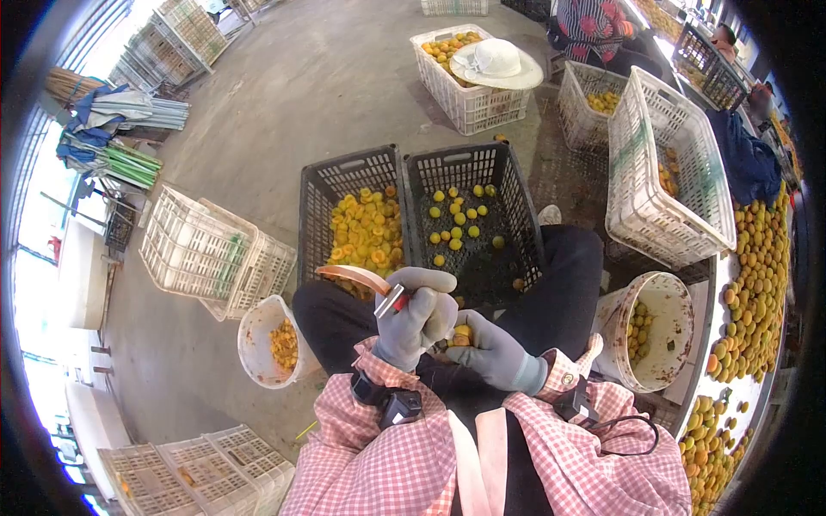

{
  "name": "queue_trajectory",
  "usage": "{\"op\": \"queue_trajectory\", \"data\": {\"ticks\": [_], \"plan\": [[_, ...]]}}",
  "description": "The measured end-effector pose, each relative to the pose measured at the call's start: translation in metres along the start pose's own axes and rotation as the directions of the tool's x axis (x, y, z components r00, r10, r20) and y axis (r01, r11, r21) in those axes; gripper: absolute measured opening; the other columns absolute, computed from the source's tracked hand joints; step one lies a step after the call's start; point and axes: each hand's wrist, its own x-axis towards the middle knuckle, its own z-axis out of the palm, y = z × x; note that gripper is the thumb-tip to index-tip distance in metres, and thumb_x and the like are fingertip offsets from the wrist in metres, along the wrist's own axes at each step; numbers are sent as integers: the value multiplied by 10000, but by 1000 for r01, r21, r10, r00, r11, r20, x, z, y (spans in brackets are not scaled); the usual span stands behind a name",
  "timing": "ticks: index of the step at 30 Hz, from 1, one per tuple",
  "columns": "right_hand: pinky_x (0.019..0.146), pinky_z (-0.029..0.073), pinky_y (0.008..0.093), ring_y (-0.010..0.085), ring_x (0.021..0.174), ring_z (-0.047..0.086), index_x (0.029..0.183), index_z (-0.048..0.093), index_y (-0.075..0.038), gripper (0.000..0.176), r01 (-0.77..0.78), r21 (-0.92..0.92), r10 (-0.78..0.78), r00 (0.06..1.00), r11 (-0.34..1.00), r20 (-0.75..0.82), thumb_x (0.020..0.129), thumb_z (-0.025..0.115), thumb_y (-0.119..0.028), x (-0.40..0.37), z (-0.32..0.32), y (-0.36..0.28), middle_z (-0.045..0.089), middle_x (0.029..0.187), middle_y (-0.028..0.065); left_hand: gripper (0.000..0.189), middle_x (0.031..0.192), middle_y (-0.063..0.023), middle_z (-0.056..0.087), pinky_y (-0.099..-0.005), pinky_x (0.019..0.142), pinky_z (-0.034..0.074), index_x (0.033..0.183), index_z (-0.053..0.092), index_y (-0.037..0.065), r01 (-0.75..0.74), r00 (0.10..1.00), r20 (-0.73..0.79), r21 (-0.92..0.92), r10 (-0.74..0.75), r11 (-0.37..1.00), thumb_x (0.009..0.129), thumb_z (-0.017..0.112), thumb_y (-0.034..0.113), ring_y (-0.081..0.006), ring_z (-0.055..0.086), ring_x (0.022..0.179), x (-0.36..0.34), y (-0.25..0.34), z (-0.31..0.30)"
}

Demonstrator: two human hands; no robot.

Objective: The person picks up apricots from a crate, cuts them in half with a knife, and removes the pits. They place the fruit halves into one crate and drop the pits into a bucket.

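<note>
My left hand, in a grey glove, is closed around a curved copper-coloured tool with a metal and red part by the fingers. I cannot make out its exact kind. Close beside it, my right hand, gloved too, grips an apricot between thumb and fingers. Both hands are above my lap. In front stand two black crates: the left crate holds many opened apricot pieces, the right crate several whole apricots.
A white bucket with orange scraps stands left, another bucket with fruit right. White crates lean at left; a large white crate stands at right. A hat rests on a fruit crate. Apricots cover the right-hand table. A person sits beyond.
</note>
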Motion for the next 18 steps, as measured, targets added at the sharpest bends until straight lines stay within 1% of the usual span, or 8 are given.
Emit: {"op": "queue_trajectory", "data": {"ticks": [6,10,11,13,14,15,16,18], "plan": [[883,447,306,153,976,549,1222,457,-38,389,23,-183,-31,999,983,-41,883,637,-102,-2,5,5,582,1039,68,299,473,-18,439,-261,389,262,1049,581,-72,25,999,-30,-101,-28,995,946,583,208,-81,318,360,-1,-2,-1],[893,455,323,169,1005,566,1222,456,-31,388,13,-329,-15,1000,944,-3,885,634,-105,1,-1,-12,596,1068,81,296,465,-15,419,-260,386,251,1051,574,-78,95,995,-29,-64,-97,993,950,571,201,-78,300,357,-8,-6,-4],[888,460,331,188,1018,574,1223,455,-27,394,-250,-42,251,967,967,44,885,638,-118,1,-3,-25,598,1073,99,294,467,-16,422,-259,385,249,1047,575,-78,112,993,-32,-77,-115,991,947,575,198,-76,301,357,-9,-6,-3],[883,464,339,206,1032,583,1223,455,-23,401,-500,228,474,866,836,160,886,642,-132,1,0,-24,599,1079,118,292,472,-14,430,-250,382,240,1039,577,-84,126,991,-24,-87,-129,988,938,590,190,-71,306,360,-11,-6,-2],[848,474,357,252,1008,593,1222,454,-22,410,-230,7,230,972,973,43,878,645,-139,2,5,-13,592,1063,142,292,472,-14,430,-250,382,240,1039,577,-84,126,992,-23,-88,-128,988,938,590,190,-71,306,360,-10,-6,-1],[814,483,375,297,984,603,1221,452,-21,419,51,-239,-55,998,970,-7,871,648,-145,4,8,-7,585,1046,165,294,473,-13,431,-247,382,238,1038,576,-86,101,995,-18,-27,-102,994,936,594,189,-69,307,362,-9,-6,-1],[814,483,375,297,984,603,1221,452,-21,419,51,-239,-54,999,970,-5,871,648,-145,4,9,-4,585,1046,165,295,473,-12,432,-245,382,236,1037,576,-88,77,997,-12,35,-77,996,934,598,187,-67,307,363,-9,-5,-1],[758,483,416,389,937,581,1216,452,-25,435,227,-636,-310,950,738,-21,848,650,-147,4,12,-6,554,1006,205,299,475,-9,432,-243,384,236,1040,574,-89,69,998,-16,-3,-69,998,935,598,190,-65,306,364,-5,0,2]]}}
